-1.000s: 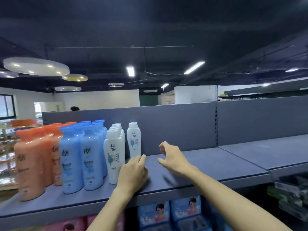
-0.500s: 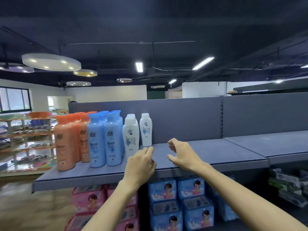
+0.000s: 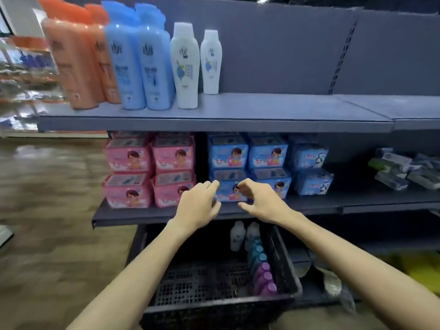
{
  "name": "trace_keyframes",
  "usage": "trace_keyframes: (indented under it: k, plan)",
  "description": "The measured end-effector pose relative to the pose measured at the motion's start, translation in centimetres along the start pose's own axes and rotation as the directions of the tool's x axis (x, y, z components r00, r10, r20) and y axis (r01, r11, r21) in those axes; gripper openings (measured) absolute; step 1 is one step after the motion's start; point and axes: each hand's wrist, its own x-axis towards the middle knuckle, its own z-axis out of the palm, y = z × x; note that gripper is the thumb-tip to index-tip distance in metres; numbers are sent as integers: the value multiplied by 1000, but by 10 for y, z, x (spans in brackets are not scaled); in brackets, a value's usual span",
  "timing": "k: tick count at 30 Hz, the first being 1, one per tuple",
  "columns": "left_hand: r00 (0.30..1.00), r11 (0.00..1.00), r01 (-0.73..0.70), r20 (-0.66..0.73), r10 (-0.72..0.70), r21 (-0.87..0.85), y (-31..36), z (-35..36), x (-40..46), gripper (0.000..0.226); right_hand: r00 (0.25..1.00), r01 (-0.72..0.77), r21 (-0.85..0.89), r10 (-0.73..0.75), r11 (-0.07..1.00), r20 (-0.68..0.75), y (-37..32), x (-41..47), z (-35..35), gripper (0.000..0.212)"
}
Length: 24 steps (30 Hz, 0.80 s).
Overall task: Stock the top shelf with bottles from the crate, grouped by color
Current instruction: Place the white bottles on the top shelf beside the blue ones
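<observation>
Head view tilted down, hands [image 3: 223, 203] lowered, crate [image 3: 214, 303] revealed

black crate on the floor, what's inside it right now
Along the right wall of the black crate lie white bottles, teal bottles and purple bottles. The forearms hide part of its mesh floor.

Honestly nothing here is readable. The orange bottles [image 3: 73, 67], blue bottles [image 3: 140, 65] and the two white bottles [image 3: 184, 67] all carry a dark logo near the top, but it's smeared by blur. The pink packs [image 3: 150, 170] and blue packs [image 3: 250, 163] show a cartoon kid's face and print too small to make out.
</observation>
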Motion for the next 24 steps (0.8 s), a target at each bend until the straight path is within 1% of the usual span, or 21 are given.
trace_keyframes:
  k: [4,7,10,12,16,19,21,24]
  plan:
    - [997,1000,4,79,-3,-9,5,29,-18,25,993,-94,-46,97,994,70,22,-9,28,47]
    - [992,999,29,120,-26,-23,4,46,-21,28,983,-151,-34,154,988,102,35,-12,44,47]
    - [985,997,60,165,-51,-52,6,67,-26,22,969,-209,-4,208,978,137,51,-17,61,47]
    - [976,995,78,209,-63,-67,9,83,-35,19,948,-261,-16,259,965,187,63,-24,76,48]
    - [927,981,157,360,-107,-113,19,117,-61,20,870,-360,-72,362,930,335,91,-47,113,49]
    - [887,979,184,442,-130,-82,23,142,-73,20,790,-435,-87,426,896,442,111,-59,137,59]
    - [859,977,202,491,-146,-63,24,155,-75,20,747,-462,-97,445,882,493,125,-59,150,62]
    - [821,970,241,541,-184,-36,25,172,-70,22,720,-465,-95,439,880,538,141,-52,163,61]
